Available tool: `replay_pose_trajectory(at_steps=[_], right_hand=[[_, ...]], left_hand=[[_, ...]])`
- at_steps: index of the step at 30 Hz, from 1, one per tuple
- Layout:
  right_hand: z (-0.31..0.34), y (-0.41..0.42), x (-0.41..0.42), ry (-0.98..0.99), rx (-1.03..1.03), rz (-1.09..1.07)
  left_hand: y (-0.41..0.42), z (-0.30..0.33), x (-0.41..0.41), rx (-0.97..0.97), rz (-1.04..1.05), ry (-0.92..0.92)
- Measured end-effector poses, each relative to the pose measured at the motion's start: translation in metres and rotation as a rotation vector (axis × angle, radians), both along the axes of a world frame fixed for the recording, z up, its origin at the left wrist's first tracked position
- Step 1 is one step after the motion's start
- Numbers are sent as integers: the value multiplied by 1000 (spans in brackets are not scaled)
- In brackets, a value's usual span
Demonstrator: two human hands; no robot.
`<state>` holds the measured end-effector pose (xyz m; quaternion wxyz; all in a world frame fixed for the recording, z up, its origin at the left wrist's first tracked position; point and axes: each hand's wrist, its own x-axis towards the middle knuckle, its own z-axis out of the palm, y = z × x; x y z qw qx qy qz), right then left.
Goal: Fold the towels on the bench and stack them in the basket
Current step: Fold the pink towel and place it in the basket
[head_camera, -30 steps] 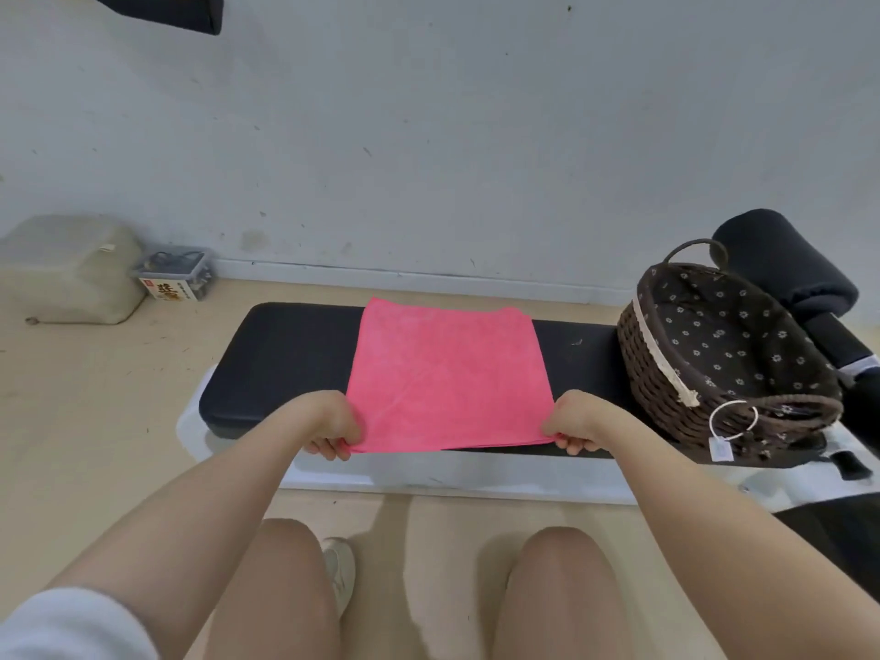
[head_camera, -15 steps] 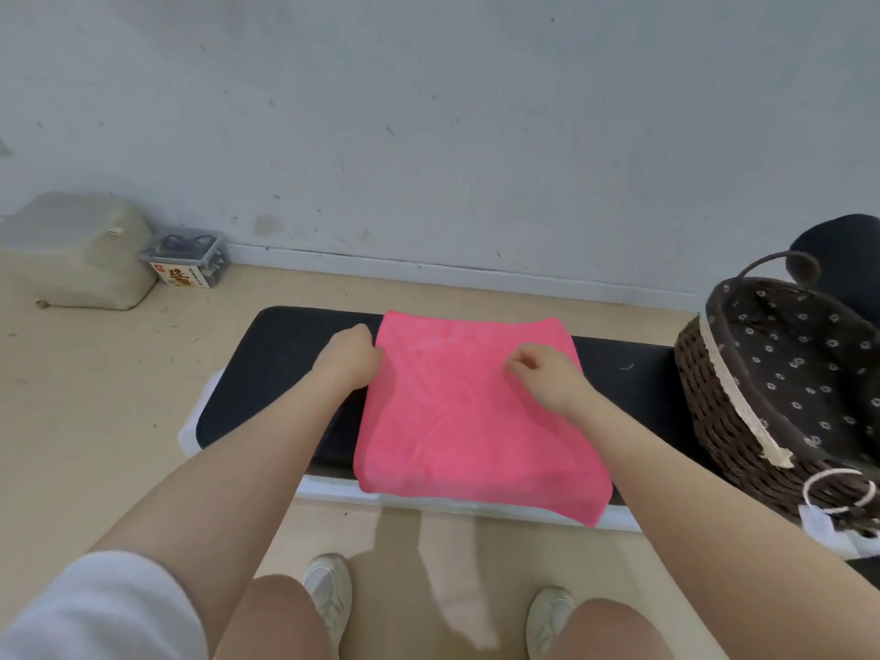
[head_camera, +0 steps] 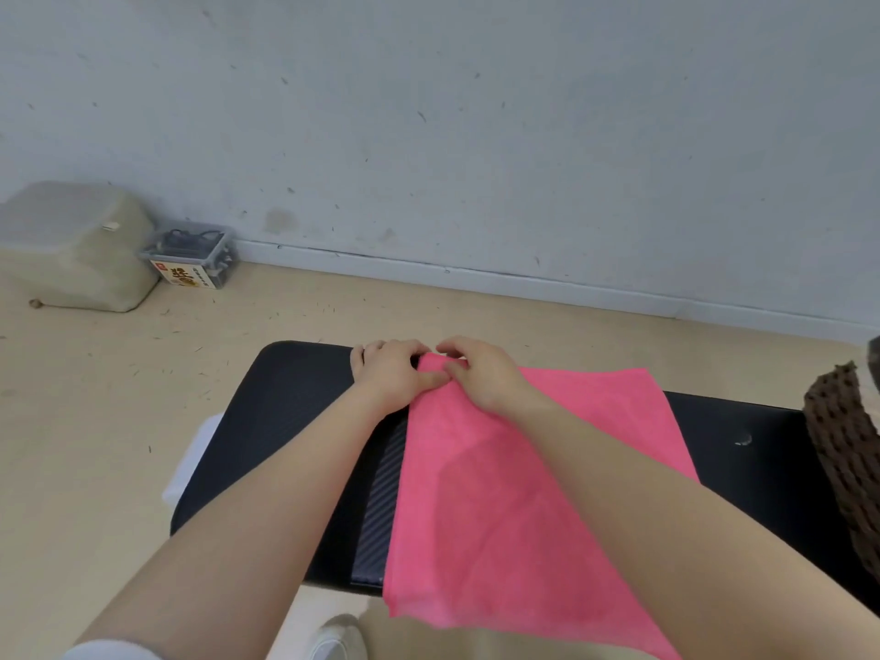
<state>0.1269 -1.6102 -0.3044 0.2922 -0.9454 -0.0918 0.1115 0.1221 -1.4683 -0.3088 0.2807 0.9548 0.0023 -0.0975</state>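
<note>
Pink towel (head_camera: 519, 488) spread flat across the black bench (head_camera: 295, 421), long axis running from the far edge of the bench toward the viewer, near end hanging over the front edge. Far left corner of the towel at the far edge of the bench, where both hands meet.

Left hand (head_camera: 388, 373) palm down at that corner, fingers curled over the far bench edge, thumb extended onto the towel's edge; whether it actually pinches the cloth cannot be told. Right hand (head_camera: 481, 373) just beside it, touching it, fingers curled and pinching the towel corner. Both forearms reaching forward, the right one lying over the towel.

Brown woven basket (head_camera: 843, 450) at the right end of the bench, only partly in view, apart from the towel.

On the floor by the wall, far left: a pale bin (head_camera: 76, 245) with a small clear box (head_camera: 193, 254) touching its right side. White shoe (head_camera: 338, 640) at the bottom edge.
</note>
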Motion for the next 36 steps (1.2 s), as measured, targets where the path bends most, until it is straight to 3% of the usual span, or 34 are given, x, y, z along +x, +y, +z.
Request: replay_pose_trajectory(at_steps=[7, 18, 22, 25, 28, 30, 31, 33, 36], right_hand=[[0, 4, -3, -85, 258, -20], [2, 11, -1, -134, 172, 11], [-3, 14, -1, -107, 78, -81], [5, 12, -10, -227, -180, -60], [13, 7, -36, -319, -148, 15], [5, -1, -56, -342, -102, 71], [-2, -7, -65, -352, -140, 75], [-13, -24, -76, -279, -294, 60], [-18, -49, -79, -191, -441, 97]], left_hand=[[9, -1, -4, -219, 35, -39], [12, 3, -9, -403, 56, -26], [7, 5, -9, -357, 98, -34], [4, 8, -10, -277, 122, -35], [-8, 13, -26, -121, 112, -298], [-23, 9, -44, -65, -1, -548], [-30, 5, -53, -60, -83, -568], [-41, -3, -67, -14, -261, -385], [-40, -14, -66, 268, -326, -235]])
